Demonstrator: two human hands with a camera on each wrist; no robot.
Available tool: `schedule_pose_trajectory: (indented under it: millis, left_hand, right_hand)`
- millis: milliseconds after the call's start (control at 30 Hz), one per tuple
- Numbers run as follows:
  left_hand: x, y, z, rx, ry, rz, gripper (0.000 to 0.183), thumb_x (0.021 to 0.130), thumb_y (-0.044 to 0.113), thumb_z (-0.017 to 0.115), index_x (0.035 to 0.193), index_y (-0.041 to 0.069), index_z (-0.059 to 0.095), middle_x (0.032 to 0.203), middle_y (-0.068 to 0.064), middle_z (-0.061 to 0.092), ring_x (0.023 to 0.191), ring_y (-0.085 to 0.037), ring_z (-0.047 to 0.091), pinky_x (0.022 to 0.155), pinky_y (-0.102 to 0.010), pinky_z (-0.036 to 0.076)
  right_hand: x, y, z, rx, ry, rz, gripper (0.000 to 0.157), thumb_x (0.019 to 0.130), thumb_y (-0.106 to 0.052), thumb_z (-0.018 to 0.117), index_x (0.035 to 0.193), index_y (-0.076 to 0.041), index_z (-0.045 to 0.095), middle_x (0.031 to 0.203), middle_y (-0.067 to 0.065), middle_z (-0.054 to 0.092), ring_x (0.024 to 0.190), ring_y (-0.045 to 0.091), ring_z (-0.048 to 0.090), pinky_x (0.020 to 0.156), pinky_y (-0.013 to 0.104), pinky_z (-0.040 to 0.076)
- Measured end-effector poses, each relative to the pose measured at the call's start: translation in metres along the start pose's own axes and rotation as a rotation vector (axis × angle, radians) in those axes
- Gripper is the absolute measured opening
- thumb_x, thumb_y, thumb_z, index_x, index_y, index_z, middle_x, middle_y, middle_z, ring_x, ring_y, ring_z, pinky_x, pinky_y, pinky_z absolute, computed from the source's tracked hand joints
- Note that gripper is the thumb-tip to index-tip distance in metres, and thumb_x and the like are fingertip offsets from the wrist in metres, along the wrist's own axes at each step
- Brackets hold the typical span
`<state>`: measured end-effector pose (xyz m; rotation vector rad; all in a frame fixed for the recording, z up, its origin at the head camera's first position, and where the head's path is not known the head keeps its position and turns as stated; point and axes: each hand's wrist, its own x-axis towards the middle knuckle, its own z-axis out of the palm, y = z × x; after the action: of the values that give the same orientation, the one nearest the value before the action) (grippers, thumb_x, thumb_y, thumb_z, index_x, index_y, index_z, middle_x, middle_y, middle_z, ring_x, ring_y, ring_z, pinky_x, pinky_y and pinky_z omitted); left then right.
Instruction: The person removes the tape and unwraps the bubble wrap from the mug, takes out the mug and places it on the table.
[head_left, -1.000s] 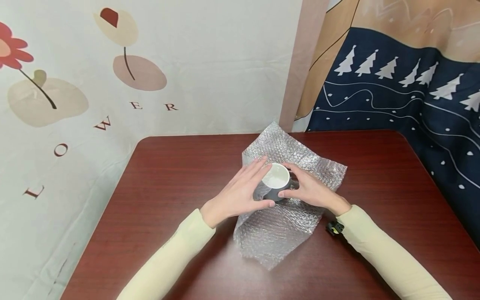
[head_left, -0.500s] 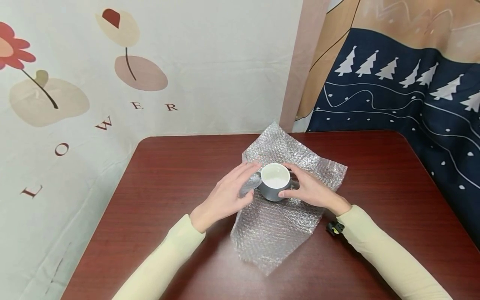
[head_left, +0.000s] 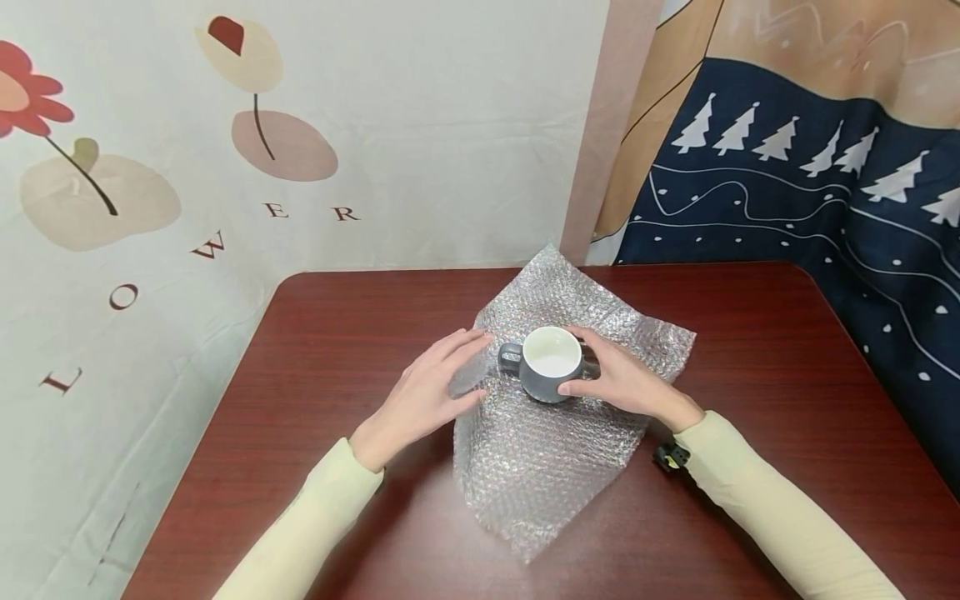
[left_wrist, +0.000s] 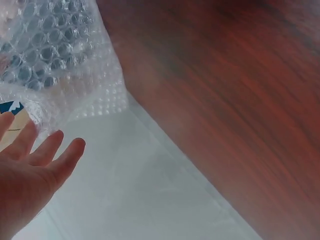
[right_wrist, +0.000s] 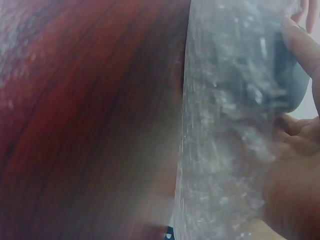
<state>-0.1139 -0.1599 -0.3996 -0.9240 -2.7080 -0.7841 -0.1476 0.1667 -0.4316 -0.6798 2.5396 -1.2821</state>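
A dark grey mug with a white inside stands upright in the head view, its handle pointing left. Under it lies a sheet of clear bubble wrap. My right hand holds the mug from the right, thumb on the near side and fingers round the far side. To the left, my left hand lies along the wrap's left edge with fingers extended and spread from the thumb, apart from the mug. In the left wrist view, a flap of bubble wrap rises at the fingertips.
The sheet lies on a dark red wooden table. Behind it hangs a pale cloth with flower prints, and at the right a navy cloth with white trees. A small black device sits at the right wrist.
My left hand has moved left, away from the mug, uncovering its handle. The wrap's left edge has come down and outward with it. The right hand and mug stay put.
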Motion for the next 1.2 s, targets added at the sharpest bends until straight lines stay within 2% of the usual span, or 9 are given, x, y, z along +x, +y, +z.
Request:
schedule_pose_trajectory:
  millis: [167, 367, 433, 567, 667, 767, 867, 1000, 1200]
  left_hand:
    - [-0.008, -0.007, -0.002, -0.013, 0.056, 0.024, 0.058, 0.092, 0.01, 0.075, 0.147, 0.01, 0.058, 0.15, -0.008, 0.055, 0.142, -0.028, 0.048, 0.108, -0.047, 0.048]
    - [-0.017, -0.016, -0.004, -0.018, 0.108, 0.027, 0.055, 0.09, -0.003, 0.061, 0.143, 0.012, 0.061, 0.15, -0.009, 0.055, 0.135, -0.026, 0.053, 0.078, -0.035, 0.051]
    - [-0.02, -0.02, -0.004, -0.014, 0.117, 0.027, 0.056, 0.088, -0.008, 0.058, 0.141, 0.012, 0.063, 0.15, -0.01, 0.055, 0.141, -0.029, 0.05, 0.076, -0.035, 0.051]
    - [-0.024, -0.024, -0.006, 0.021, 0.125, 0.031, 0.056, 0.085, -0.014, 0.057, 0.134, 0.011, 0.068, 0.15, -0.012, 0.055, 0.147, -0.034, 0.042, 0.1, -0.045, 0.051]
    - [-0.027, -0.028, -0.008, 0.087, 0.115, 0.037, 0.054, 0.082, -0.015, 0.059, 0.129, 0.009, 0.072, 0.152, -0.013, 0.053, 0.15, -0.037, 0.037, 0.117, -0.062, 0.032]
    - [-0.03, -0.032, -0.011, 0.175, 0.089, 0.057, 0.05, 0.082, -0.012, 0.064, 0.126, 0.008, 0.074, 0.154, -0.014, 0.052, 0.151, -0.039, 0.033, 0.119, -0.07, 0.02]
    - [-0.034, -0.036, -0.014, 0.261, 0.048, 0.068, 0.043, 0.086, -0.005, 0.07, 0.126, 0.008, 0.075, 0.154, -0.014, 0.052, 0.151, -0.04, 0.033, 0.119, -0.072, 0.016]
    - [-0.04, -0.041, -0.017, 0.352, -0.04, 0.022, 0.037, 0.093, 0.021, 0.077, 0.128, 0.011, 0.074, 0.155, -0.015, 0.051, 0.152, -0.042, 0.03, 0.117, -0.075, 0.013]
    - [-0.046, -0.044, -0.02, 0.416, -0.193, -0.099, 0.074, 0.087, 0.066, 0.071, 0.141, 0.015, 0.067, 0.16, -0.017, 0.043, 0.152, -0.047, 0.024, 0.114, -0.079, 0.013]
  right_hand:
    - [0.0, 0.001, 0.001, 0.004, 0.001, -0.002, 0.096, 0.086, -0.038, 0.087, 0.159, -0.003, 0.034, 0.153, 0.019, 0.048, 0.139, 0.037, 0.05, 0.111, 0.056, 0.043]
    - [0.0, 0.002, 0.001, 0.011, 0.002, -0.003, 0.096, 0.086, -0.037, 0.087, 0.158, -0.003, 0.034, 0.152, 0.019, 0.049, 0.139, 0.038, 0.05, 0.11, 0.056, 0.044]
    - [0.0, 0.001, 0.001, 0.009, 0.001, -0.004, 0.096, 0.086, -0.037, 0.087, 0.158, -0.003, 0.034, 0.151, 0.019, 0.049, 0.139, 0.037, 0.05, 0.11, 0.056, 0.044]
    - [0.001, 0.001, 0.001, 0.01, 0.001, -0.012, 0.095, 0.086, -0.035, 0.087, 0.158, -0.003, 0.034, 0.15, 0.019, 0.05, 0.138, 0.037, 0.051, 0.11, 0.056, 0.045]
    - [0.001, 0.001, 0.001, 0.013, 0.001, -0.017, 0.095, 0.086, -0.034, 0.088, 0.158, -0.002, 0.034, 0.15, 0.019, 0.051, 0.137, 0.037, 0.052, 0.109, 0.055, 0.045]
    - [0.001, 0.001, 0.001, 0.016, 0.001, -0.016, 0.095, 0.086, -0.034, 0.088, 0.158, -0.002, 0.034, 0.15, 0.019, 0.05, 0.137, 0.038, 0.052, 0.11, 0.055, 0.045]
    - [0.001, 0.0, 0.001, 0.008, 0.003, -0.009, 0.096, 0.086, -0.035, 0.087, 0.158, -0.002, 0.034, 0.151, 0.019, 0.05, 0.138, 0.037, 0.052, 0.11, 0.056, 0.045]
    - [0.0, 0.0, 0.001, -0.002, 0.003, -0.002, 0.096, 0.085, -0.036, 0.087, 0.158, -0.003, 0.034, 0.152, 0.019, 0.049, 0.138, 0.037, 0.051, 0.11, 0.056, 0.045]
    - [0.0, -0.001, 0.0, 0.006, 0.0, 0.002, 0.096, 0.086, -0.035, 0.087, 0.158, -0.002, 0.034, 0.153, 0.019, 0.047, 0.138, 0.038, 0.05, 0.111, 0.057, 0.044]
